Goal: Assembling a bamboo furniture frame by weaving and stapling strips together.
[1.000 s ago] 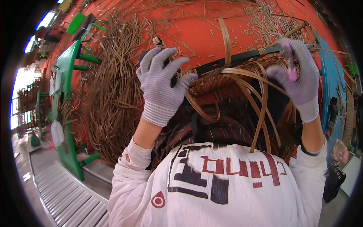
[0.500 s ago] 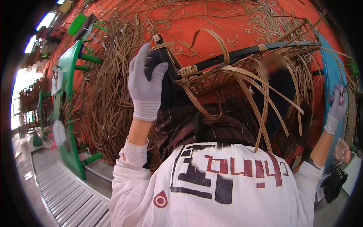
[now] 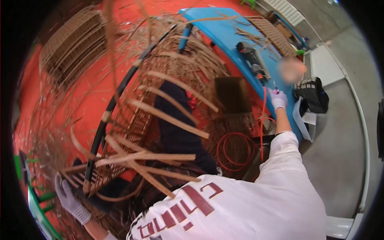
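Across my lap leans a half-woven rattan piece (image 3: 141,128) on a dark frame (image 3: 105,116), with loose flat strips (image 3: 172,120) hanging from it. My left hand (image 3: 71,203), in a pale grey knit glove, is beside the frame's lower left end. Its fingers are stretched and apart, with nothing clearly held. At the right, my gloved right hand (image 3: 279,98) is at the edge of the blue table (image 3: 224,24). Its fingers close round a small tool with pink on it, mostly hidden in the grip. A dark power tool (image 3: 251,60) lies on the table just beyond it.
Stacked woven panels (image 3: 74,44) stand on the red floor at the far left. Cut strips (image 3: 196,56) lie heaped by the table. A red hose (image 3: 236,154) coils below my right arm. A black box-like item (image 3: 312,96) sits at the table's right edge.
My view has swung to the right, bringing the blue table and power tool into sight. My right hand still grips the small tool; my left hand stays open near the frame's end.
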A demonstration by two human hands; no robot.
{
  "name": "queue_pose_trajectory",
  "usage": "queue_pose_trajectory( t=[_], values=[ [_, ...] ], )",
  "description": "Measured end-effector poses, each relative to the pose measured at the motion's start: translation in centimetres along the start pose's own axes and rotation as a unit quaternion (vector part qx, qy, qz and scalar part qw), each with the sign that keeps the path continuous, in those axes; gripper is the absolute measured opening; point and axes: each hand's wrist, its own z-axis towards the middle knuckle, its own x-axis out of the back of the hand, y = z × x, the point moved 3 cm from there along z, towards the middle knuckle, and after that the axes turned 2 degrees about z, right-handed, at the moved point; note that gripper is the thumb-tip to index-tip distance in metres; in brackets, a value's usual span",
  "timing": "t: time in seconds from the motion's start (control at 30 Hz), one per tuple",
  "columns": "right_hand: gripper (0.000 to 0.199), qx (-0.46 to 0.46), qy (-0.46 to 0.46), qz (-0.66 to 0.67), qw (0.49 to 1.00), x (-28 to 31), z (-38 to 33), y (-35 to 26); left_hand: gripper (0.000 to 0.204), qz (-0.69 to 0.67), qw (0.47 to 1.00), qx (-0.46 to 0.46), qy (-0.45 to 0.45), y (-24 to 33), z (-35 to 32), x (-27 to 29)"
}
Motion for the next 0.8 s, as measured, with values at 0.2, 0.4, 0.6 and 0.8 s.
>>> queue_pose_trajectory(
  t=[0.2, 0.4, 0.6, 0.8],
  values=[
    [0.094, -0.065, 0.011, -0.204, 0.977, 3.6, 2.4, 3.8, 0.043, 0.265, 0.957, -0.107, -0.052, 4.2, -0.3, -0.2],
    [0.047, 0.233, -0.002, 0.175, 0.957, 8.8, 0.9, -10.2, 0.020, -0.006, 0.997, 0.039, 0.068, 6.1, -1.4, -0.7],
    [0.021, 0.590, -0.087, 0.445, 0.669, 15.7, -24.3, -24.1, 0.020, -0.046, 0.992, 0.008, 0.120, 9.0, -2.4, -2.0],
    [0.037, 0.919, -0.004, 0.317, 0.233, 17.8, -50.6, -30.2, 0.033, 0.018, 0.989, -0.004, 0.146, 6.8, 0.2, -2.0]
  ],
)
